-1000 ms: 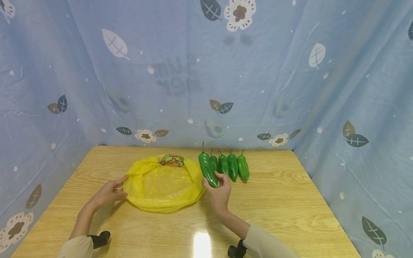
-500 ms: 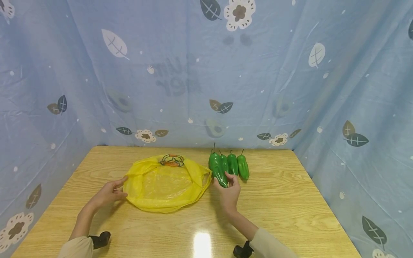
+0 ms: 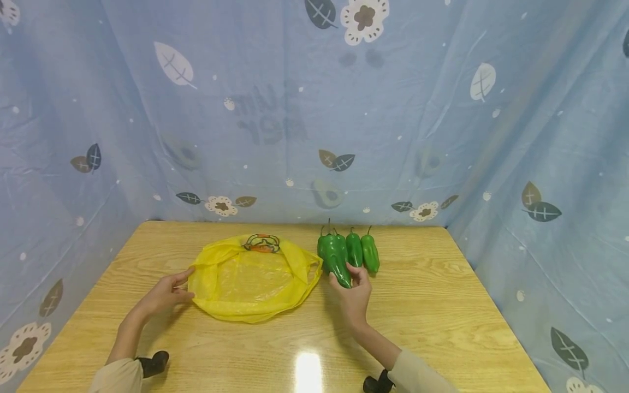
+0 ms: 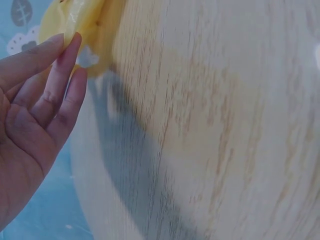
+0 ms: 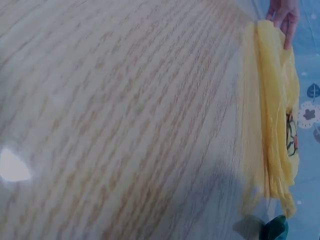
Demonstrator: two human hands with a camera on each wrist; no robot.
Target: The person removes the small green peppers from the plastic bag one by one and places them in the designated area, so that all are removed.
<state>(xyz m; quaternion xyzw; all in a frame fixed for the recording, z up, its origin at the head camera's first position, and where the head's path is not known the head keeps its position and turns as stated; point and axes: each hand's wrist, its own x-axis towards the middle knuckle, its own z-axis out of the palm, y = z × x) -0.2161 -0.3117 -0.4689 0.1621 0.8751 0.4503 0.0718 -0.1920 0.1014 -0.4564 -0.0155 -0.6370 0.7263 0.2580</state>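
Observation:
An open yellow plastic bag lies on the table with its mouth spread wide. At its left rim, my left hand pinches the plastic; the left wrist view shows the thumb and fingers meeting on the bag's edge. My right hand holds a long green pepper by its lower end, stem pointing away. In the head view this pepper overlaps others behind it. To their right lie two more green peppers, one darker and one lighter. The right wrist view shows only a pepper tip, not the right hand.
The wooden table extends in front of and to the right of the peppers. A blue patterned curtain hangs behind the table and along both sides. Black wrist mounts sit at the forearms.
My right hand has moved right with the pepper, away from the bag to in front of the other peppers. The bag's right handle loop has come into view. The left hand stays put.

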